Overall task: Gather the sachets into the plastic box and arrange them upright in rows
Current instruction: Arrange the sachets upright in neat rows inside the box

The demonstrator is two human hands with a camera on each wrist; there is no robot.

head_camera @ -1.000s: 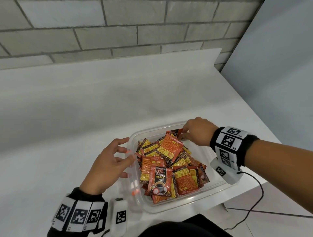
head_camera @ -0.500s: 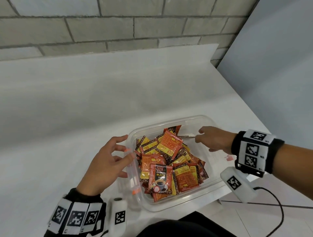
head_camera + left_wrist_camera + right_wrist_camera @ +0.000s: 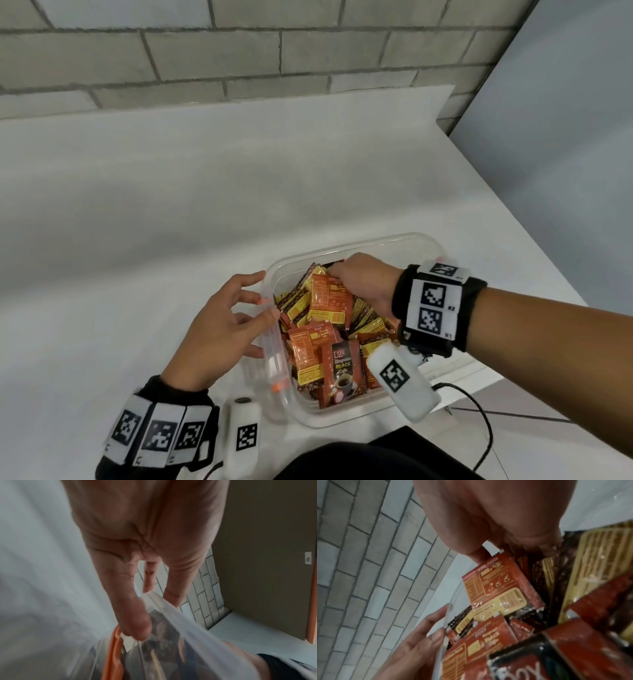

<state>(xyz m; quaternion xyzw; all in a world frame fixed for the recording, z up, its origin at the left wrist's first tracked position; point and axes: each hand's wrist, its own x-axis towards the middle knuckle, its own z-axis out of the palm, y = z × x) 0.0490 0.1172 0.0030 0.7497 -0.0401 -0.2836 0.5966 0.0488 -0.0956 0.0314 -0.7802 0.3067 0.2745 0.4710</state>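
A clear plastic box (image 3: 394, 241) stands near the table's front edge, holding a loose pile of several orange and dark sachets (image 3: 310, 349). My right hand (image 3: 363, 282) is inside the box at its far side, fingers curled down among the sachets, with their tips hidden. In the right wrist view the right hand (image 3: 488, 520) curls over the upper edges of the dark sachets beside an orange sachet (image 3: 496, 588). My left hand (image 3: 233, 325) lies against the box's left wall, fingers spread. Its thumb (image 3: 137, 628) rests on the rim (image 3: 180, 622) by an orange clip (image 3: 113, 655).
The white table (image 3: 171, 222) runs back to a brick wall (image 3: 239, 54). Its right edge falls away beside a grey panel (image 3: 565, 137). A black cable (image 3: 486, 428) hangs from my right wrist over the front edge.
My right hand has moved from the box's right side back to the far part of the pile and curled into the sachets. The left hand has stayed at the left wall.
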